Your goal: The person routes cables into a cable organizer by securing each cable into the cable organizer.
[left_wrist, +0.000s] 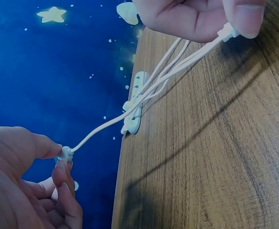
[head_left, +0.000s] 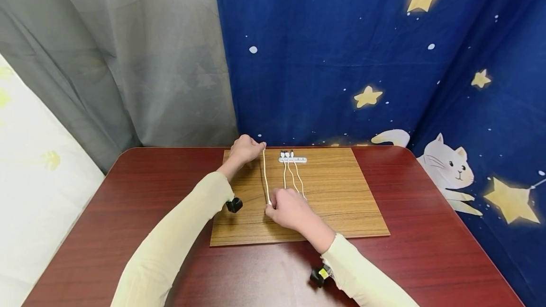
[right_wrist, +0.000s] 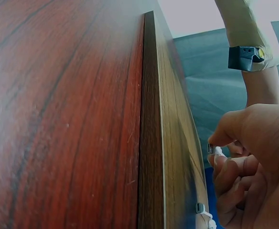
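Between my two hands a white charging cable (head_left: 266,179) is stretched above a wood-grain board. My left hand (head_left: 246,149), at the board's far left edge, pinches one end plug (left_wrist: 65,153) between thumb and fingers. Nearer the front, my right hand (head_left: 291,207) pinches the other end, a plug with a metal tip (right_wrist: 211,149). To the right of the cable, a white cable clip (head_left: 298,159) sits near the board's back edge. Three more white cables (head_left: 300,181) run from it toward the front; my right hand partly hides their lower ends.
The wood-grain board (head_left: 341,193) lies on a dark red table (head_left: 426,231), its edge slightly raised. Behind hang a grey curtain (head_left: 170,60) and a blue curtain (head_left: 320,60) with stars. A black camera (head_left: 234,204) is strapped at my left wrist, another (head_left: 317,276) at my right.
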The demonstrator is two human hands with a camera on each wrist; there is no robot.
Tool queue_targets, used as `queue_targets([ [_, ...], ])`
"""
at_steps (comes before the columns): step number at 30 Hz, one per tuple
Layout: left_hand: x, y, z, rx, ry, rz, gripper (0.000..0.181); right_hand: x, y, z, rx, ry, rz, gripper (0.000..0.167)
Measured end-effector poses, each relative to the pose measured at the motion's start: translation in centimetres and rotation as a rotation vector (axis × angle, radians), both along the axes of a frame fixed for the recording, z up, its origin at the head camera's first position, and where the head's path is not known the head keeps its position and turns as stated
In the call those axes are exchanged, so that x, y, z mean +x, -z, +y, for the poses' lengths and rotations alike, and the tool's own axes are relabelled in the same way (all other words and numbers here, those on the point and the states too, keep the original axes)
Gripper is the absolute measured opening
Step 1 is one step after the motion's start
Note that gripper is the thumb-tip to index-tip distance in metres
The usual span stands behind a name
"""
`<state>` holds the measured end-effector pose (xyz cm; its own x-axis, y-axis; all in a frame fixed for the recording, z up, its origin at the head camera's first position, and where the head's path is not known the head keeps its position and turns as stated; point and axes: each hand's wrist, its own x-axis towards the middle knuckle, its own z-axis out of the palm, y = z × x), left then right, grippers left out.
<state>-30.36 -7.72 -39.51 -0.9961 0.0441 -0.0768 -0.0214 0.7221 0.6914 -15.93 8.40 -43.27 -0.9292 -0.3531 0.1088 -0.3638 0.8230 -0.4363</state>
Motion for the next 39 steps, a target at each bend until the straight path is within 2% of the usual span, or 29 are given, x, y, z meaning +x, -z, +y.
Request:
queue_targets([
  [12, 0.5, 0.2, 0.5, -0.066, 0.013, 0.017, 0.039, 0.4, 0.1, 0.4, 0.007, -0.027, -0.019, 0.03],
  [25, 0.7, 0.5, 1.5, -0.043, 0.028, 0.036, 0.037, 0.5, 0.6, 1.0, -0.001, -0.019, -0.004, 0.031],
  [39, 0.2, 0.5, 3.0, -0.044, 0.022, 0.041, 0.035, 0.5, 0.5, 1.4, -0.014, -0.002, 0.002, 0.033],
])
